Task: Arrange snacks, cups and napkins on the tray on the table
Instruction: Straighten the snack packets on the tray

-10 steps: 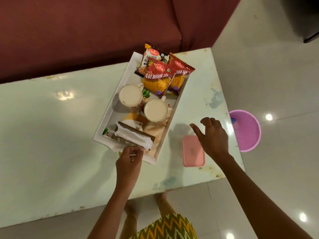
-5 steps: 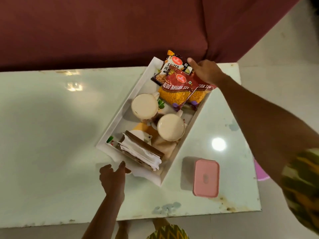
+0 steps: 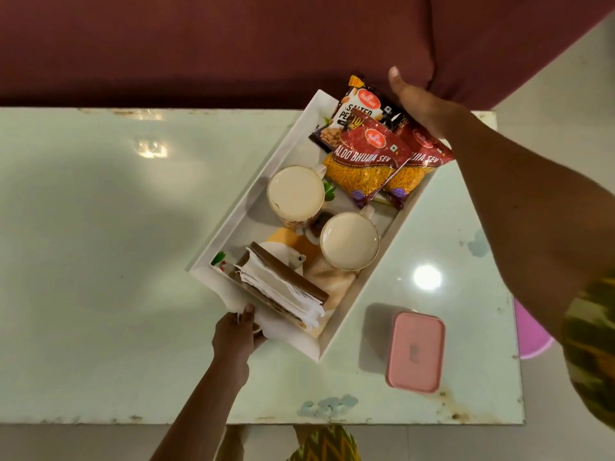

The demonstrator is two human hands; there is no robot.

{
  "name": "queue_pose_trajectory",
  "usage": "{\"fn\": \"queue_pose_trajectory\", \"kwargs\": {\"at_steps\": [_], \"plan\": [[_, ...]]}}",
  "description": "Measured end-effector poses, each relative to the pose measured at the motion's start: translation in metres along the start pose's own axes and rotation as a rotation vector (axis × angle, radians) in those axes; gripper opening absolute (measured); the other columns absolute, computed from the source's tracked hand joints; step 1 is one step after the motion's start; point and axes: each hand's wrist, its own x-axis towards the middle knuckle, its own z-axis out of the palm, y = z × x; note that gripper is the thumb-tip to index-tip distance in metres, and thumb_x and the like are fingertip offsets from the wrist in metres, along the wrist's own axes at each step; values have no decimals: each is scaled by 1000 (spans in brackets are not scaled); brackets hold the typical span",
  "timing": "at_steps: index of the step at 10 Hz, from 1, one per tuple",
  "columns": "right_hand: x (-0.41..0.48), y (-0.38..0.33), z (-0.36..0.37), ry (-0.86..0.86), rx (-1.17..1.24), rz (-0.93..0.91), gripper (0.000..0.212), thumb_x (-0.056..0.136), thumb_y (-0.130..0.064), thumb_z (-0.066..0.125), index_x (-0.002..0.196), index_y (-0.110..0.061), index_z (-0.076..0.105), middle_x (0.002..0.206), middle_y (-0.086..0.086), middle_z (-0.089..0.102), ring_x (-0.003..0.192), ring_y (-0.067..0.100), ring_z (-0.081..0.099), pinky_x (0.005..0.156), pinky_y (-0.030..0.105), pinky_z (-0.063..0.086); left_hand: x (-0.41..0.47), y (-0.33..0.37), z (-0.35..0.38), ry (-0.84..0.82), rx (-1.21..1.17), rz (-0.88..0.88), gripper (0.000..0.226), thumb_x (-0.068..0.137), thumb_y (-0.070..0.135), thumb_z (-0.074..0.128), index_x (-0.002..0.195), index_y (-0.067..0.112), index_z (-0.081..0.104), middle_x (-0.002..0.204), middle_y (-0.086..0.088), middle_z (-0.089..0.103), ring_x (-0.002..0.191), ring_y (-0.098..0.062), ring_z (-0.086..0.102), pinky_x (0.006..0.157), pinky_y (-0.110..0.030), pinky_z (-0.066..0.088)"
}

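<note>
A white tray (image 3: 258, 184) lies diagonally on the pale glass table (image 3: 100, 261). At its far end lie a salted peanuts packet (image 3: 352, 109) and two red Aloo Bhujia Sev packets (image 3: 366, 161) (image 3: 421, 161). Two full cups (image 3: 295, 193) (image 3: 349, 241) stand in the middle. A brown napkin holder with white napkins (image 3: 283, 287) sits at the near end. My left hand (image 3: 236, 334) grips the tray's near rim, thumb on top. My right hand (image 3: 422, 108) is at the tray's far end beside the packets, thumb raised, fingers hidden behind the rim.
A shut pink box (image 3: 416, 352) rests on the table right of the tray's near corner. A maroon sofa (image 3: 233, 44) runs along the table's far edge. A pink tub (image 3: 532, 334) shows on the floor past the table's right edge.
My right hand went from near the pink box to the tray's far end. My left hand let go briefly, then closed on the near rim. The view has shifted closer over the tray.
</note>
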Motion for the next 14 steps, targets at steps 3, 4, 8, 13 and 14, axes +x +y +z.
{"fn": "queue_pose_trajectory", "kwargs": {"at_steps": [3,4,8,13,14], "plan": [[-27,1,0,108,35,-16,94,74,-79,36,137,-9,39,139,13,47,123,31,46,104,39,35,11,9,-30,-21,52,77,36,95,17,45,128,3,46,117,-18,54,101,-28,54,80,-39,48],[-53,10,6,138,88,-12,95,73,-78,41,136,-7,41,138,14,48,123,32,47,106,41,36,10,24,-57,-2,88,122,33,95,17,44,125,3,48,112,-18,56,97,-28,55,78,-38,48],[-213,14,88,110,291,119,61,72,-77,43,70,-20,64,75,-1,65,69,16,59,57,26,39,26,94,-213,49,267,294,17,94,22,48,79,13,47,91,-14,44,80,-25,43,61,-31,44],[-252,51,187,181,461,237,65,76,-70,48,98,-11,64,89,11,66,80,28,64,77,38,47,110,133,-261,-5,534,408,31,91,27,51,116,8,54,124,-28,52,112,-45,51,67,-35,48],[-247,49,189,196,485,234,61,74,-69,51,94,-13,62,86,9,65,74,23,63,73,36,45,120,136,-251,-25,545,415,30,91,27,51,116,10,55,126,-27,52,107,-43,53,68,-35,48]]}}
